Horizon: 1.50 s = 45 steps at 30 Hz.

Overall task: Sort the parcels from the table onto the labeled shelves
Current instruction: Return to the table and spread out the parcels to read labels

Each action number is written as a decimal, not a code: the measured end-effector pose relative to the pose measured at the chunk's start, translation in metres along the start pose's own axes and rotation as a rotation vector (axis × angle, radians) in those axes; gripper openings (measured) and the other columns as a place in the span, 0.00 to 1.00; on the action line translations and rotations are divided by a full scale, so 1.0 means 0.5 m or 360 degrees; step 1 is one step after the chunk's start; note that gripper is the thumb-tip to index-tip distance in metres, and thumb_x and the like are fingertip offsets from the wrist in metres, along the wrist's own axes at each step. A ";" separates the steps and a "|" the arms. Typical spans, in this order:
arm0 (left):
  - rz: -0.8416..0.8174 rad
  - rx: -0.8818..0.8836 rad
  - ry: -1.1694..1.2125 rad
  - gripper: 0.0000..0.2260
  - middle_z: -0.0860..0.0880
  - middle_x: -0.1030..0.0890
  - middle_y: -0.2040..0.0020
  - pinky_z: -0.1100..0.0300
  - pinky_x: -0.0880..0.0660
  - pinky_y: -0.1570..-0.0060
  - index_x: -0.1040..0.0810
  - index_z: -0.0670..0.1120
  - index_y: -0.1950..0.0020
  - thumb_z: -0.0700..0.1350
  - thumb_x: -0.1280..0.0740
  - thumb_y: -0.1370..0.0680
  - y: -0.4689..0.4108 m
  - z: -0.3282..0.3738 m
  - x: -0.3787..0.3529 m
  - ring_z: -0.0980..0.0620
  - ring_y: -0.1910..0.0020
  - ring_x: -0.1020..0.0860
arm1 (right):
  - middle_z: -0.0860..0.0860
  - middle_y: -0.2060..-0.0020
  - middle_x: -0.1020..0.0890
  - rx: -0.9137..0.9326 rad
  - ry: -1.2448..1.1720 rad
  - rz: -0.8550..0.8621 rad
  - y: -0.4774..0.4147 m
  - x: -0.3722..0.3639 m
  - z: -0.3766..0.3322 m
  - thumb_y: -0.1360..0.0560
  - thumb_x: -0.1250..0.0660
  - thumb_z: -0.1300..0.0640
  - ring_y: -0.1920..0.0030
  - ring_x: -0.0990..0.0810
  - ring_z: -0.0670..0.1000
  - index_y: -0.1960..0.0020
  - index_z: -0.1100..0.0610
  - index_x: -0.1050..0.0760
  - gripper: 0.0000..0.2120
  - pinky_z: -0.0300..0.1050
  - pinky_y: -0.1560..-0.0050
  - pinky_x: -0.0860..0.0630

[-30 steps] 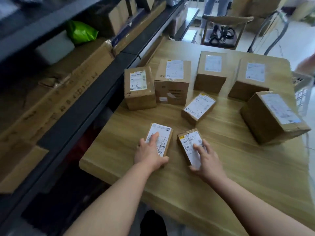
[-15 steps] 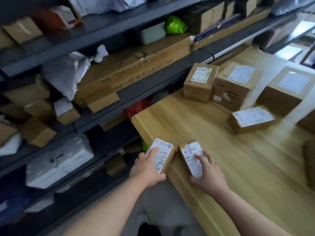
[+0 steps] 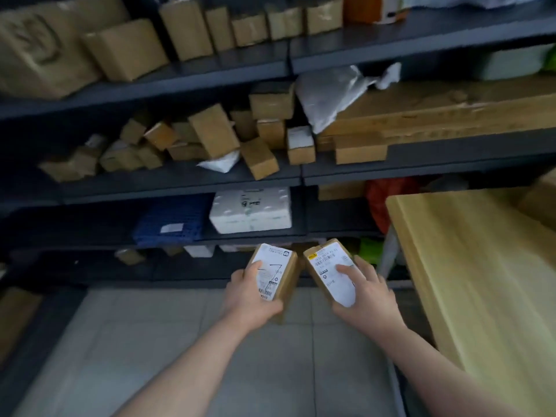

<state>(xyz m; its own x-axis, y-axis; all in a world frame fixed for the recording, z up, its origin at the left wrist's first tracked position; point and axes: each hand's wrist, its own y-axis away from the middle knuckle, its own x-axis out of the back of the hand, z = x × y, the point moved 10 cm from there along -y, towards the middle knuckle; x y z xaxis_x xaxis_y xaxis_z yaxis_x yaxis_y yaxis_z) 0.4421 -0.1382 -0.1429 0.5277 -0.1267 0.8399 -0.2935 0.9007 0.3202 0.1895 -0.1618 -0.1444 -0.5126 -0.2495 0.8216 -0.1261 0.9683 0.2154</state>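
Note:
I hold two small brown parcels in the air over the tiled floor, in front of the dark shelves (image 3: 270,179). My left hand (image 3: 249,299) grips the left parcel (image 3: 278,266), whose white label bears a handwritten 7. My right hand (image 3: 365,293) grips the right parcel (image 3: 328,260), its thumb lying across a white barcode label. The two parcels sit side by side, nearly touching. The wooden table (image 3: 469,266) stands to my right.
The shelves hold many brown boxes, a white foam box (image 3: 251,210), a blue crate (image 3: 171,222), a grey plastic bag (image 3: 331,94) and a long flat carton (image 3: 451,118). Grey floor tiles (image 3: 150,341) lie below my arms.
Both parcels have been lifted off the table. I have turned left from the table to face the shelves, carrying one parcel in each hand.

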 end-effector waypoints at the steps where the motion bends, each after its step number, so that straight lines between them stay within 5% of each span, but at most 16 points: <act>1: 0.0045 0.0065 0.0035 0.44 0.51 0.36 0.34 0.56 0.27 0.41 0.44 0.60 0.24 0.57 0.29 0.38 0.010 -0.051 0.029 0.49 0.38 0.29 | 0.44 0.25 0.46 0.0069 0.0021 -0.0045 -0.001 -0.028 -0.052 0.34 0.32 0.44 0.33 0.35 0.54 0.28 0.40 0.39 0.36 0.54 0.35 0.33; 20: 0.0697 0.0900 0.0309 0.43 0.50 0.32 0.34 0.55 0.27 0.44 0.43 0.58 0.23 0.61 0.29 0.35 0.335 -0.888 0.469 0.48 0.38 0.27 | 0.45 0.25 0.49 0.1004 0.0317 -0.0463 0.186 -0.504 -0.906 0.31 0.33 0.42 0.30 0.40 0.54 0.26 0.40 0.41 0.35 0.59 0.32 0.36; 32: 0.1031 0.1282 0.0499 0.44 0.48 0.36 0.31 0.51 0.26 0.44 0.45 0.58 0.23 0.60 0.29 0.34 0.440 -1.147 0.613 0.47 0.38 0.30 | 0.45 0.24 0.51 0.1463 0.0322 -0.0670 0.238 -0.708 -1.253 0.30 0.31 0.43 0.29 0.41 0.53 0.26 0.41 0.43 0.37 0.59 0.32 0.37; 45: 0.1178 0.1732 0.0554 0.45 0.45 0.35 0.30 0.44 0.26 0.40 0.45 0.56 0.23 0.62 0.28 0.35 0.332 -1.363 0.784 0.44 0.37 0.29 | 0.47 0.24 0.48 0.1803 0.0302 -0.0773 0.055 -0.842 -1.619 0.31 0.31 0.44 0.30 0.39 0.53 0.26 0.43 0.40 0.36 0.57 0.33 0.35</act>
<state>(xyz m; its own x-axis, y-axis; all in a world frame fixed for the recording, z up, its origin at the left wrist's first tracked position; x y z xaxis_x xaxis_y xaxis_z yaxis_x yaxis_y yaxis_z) 1.1436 0.2448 -0.0591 0.0985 0.4954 0.8630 -0.9825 -0.0895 0.1636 1.0894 -0.0358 -0.0571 -0.0892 -0.4884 0.8680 -0.9768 0.2132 0.0195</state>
